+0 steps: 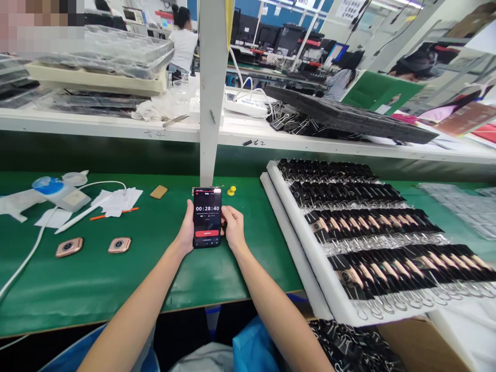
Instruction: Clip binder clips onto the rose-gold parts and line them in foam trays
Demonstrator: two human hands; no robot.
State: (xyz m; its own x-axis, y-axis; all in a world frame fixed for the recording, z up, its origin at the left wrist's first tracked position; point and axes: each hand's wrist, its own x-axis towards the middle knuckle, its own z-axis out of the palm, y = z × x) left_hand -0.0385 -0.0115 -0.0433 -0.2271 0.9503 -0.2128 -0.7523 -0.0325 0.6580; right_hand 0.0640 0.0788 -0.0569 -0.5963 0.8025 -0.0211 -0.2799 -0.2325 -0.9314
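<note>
Upright between my hands is a smartphone (206, 219), its dark screen showing a timer reading 00:28:40 and a red button. My left hand (187, 227) grips the phone's left edge, fingers hidden behind it. My right hand (233, 226) is closed at the phone's right edge, with fingertips against its side. To the left on the green mat lie two rose-gold smartwatch cases, one (69, 247) farther left and one (120, 245) closer to the phone. A yellow pushpin-shaped piece (231, 190) and a small tan pad (158, 191) sit beyond my hands.
On the right, a white foam tray (287, 217) bears rows of black binder clips (341, 194), some clamped on rose-gold watch cases. At left are a bottle with a blue top (50, 185), white papers (120, 200) and an orange stick (114, 213). A white post (212, 93) rises ahead.
</note>
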